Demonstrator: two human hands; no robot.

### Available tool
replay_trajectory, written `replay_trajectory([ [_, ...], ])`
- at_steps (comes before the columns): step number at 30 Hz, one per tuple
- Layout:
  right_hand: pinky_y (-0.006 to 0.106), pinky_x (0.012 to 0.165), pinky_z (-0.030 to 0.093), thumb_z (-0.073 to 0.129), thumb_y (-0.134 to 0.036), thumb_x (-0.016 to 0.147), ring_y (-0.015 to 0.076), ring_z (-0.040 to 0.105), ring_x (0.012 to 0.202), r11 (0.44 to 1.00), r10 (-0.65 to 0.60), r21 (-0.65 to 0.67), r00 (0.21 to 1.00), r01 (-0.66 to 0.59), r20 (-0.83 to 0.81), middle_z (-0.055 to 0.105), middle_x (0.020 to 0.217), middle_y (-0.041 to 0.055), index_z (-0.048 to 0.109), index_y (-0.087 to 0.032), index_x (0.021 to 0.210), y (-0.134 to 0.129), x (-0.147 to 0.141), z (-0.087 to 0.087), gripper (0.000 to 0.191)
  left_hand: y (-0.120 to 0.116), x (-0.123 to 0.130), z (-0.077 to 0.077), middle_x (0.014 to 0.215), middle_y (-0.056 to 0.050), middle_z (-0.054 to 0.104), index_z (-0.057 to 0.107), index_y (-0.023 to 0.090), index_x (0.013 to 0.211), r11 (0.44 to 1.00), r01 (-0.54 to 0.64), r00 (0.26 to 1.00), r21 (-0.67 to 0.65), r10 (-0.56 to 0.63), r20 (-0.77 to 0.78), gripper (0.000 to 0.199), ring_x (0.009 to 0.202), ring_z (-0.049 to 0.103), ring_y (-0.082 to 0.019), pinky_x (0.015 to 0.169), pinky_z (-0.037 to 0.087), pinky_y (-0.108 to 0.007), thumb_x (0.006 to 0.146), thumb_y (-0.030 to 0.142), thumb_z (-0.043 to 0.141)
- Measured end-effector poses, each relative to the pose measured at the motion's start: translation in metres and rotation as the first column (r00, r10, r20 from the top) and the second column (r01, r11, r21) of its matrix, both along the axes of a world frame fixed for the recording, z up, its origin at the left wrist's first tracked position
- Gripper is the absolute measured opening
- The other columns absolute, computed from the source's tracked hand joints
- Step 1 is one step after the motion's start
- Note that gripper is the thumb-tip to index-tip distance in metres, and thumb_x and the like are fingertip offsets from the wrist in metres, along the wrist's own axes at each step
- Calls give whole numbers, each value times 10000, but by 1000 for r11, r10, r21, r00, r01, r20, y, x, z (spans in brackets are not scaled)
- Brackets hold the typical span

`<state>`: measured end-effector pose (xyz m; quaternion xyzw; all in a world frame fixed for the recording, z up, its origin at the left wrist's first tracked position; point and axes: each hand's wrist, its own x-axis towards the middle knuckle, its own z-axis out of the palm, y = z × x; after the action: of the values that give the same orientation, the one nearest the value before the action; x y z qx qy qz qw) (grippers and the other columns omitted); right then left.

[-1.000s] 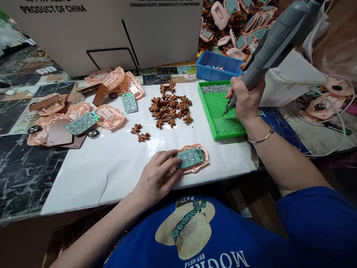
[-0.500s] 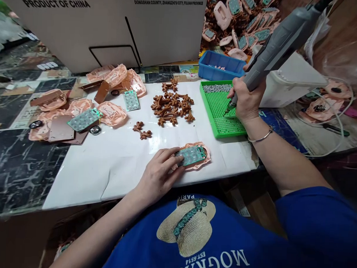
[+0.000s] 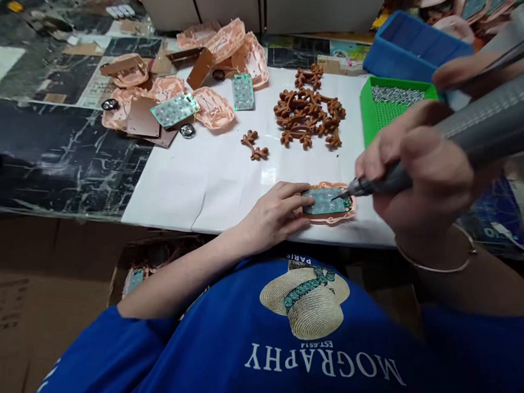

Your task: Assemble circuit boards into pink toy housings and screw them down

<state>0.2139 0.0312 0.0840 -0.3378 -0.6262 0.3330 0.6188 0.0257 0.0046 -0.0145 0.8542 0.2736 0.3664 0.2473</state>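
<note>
A green circuit board [image 3: 324, 201] lies in a pink plastic shell [image 3: 332, 220] at the front edge of the white work surface. My left hand [image 3: 276, 213] rests at the board's left end, its fingers over the board and shell. My right hand [image 3: 422, 167] is closed around a grey electric screwdriver [image 3: 492, 113], which slants down to the left. Its thin tip points at the middle of the board; whether it touches, I cannot tell. Beyond my right hand, a green tray [image 3: 374, 111] of small screws is partly hidden.
Brown branch-shaped pieces [image 3: 307, 118] are piled behind the board, one lying apart on the left. Further left are pink shells [image 3: 213, 109], boards and small speakers. A blue bin [image 3: 413, 47] stands at the back right, near a large carton [image 3: 320, 12].
My right hand has brought the screwdriver from the green tray to over the circuit board. My left hand stays on the board and shell. The head view has shifted.
</note>
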Motion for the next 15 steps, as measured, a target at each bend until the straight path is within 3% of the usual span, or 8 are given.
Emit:
replay_trajectory([
  [2, 310, 389, 408, 793, -324, 778, 134, 457, 434, 995, 99, 33, 984, -95, -148, 519, 650, -64, 620, -300, 1043, -15, -16, -5, 317, 0, 0, 0, 1348, -161, 595, 579, 172, 1264, 1000, 0, 1000, -17, 0, -16, 342, 1212, 592, -241, 993, 550, -474, 939, 244, 657],
  [4, 292, 380, 401, 792, -250, 764, 125, 457, 425, 990, 142, 37, 971, -137, -192, 508, 612, -74, 642, -282, 1049, -21, -26, -11, 323, -1, 0, 0, 1314, -148, 612, 582, 179, 1263, 1000, -3, 1000, -12, 2, -11, 338, 1202, 593, -239, 968, 559, -453, 941, 249, 655],
  [8, 304, 407, 397, 799, -310, 755, 137, 459, 443, 996, 87, -14, 984, -90, -155, 477, 593, -67, 651, -324, 1033, -20, -31, -19, 315, 0, 1, 0, 1269, -149, 629, 594, 160, 1234, 1000, -8, 1000, 11, 8, 13, 316, 1177, 597, -230, 937, 562, -413, 940, 257, 657],
  [15, 301, 419, 410, 740, -257, 792, 132, 448, 448, 987, 158, -8, 976, -161, -149, 451, 623, -64, 660, -337, 1055, -18, -29, -24, 286, -1, 1, 3, 1233, -138, 641, 631, 159, 1189, 1000, -10, 1000, -13, 10, -13, 266, 1156, 597, -227, 951, 546, -412, 944, 261, 648],
])
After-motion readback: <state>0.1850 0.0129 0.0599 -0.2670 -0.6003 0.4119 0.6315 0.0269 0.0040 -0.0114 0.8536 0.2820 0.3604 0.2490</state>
